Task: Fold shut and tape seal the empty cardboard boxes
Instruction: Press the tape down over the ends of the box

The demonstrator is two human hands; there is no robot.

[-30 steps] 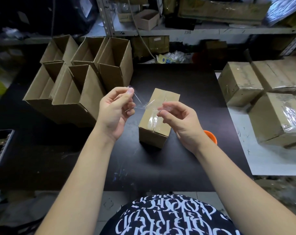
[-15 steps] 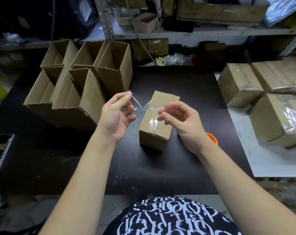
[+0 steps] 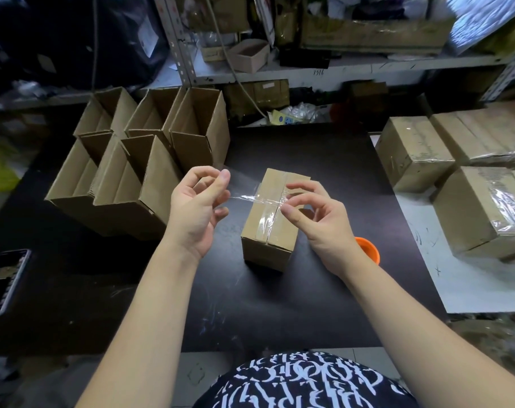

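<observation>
glossy clear tape (image 3: 244,192), matte rectangular cardboard box (image 3: 272,228)

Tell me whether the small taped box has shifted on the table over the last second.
No. The small taped box keeps its place beside the open boxes; only the view shifted.

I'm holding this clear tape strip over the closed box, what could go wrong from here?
The tape strip looks bunched between the left hand and right hand, so it may stick to itself. It spans the closed box across its taped seam; laid crooked, it could wrinkle or hold poorly.
</observation>
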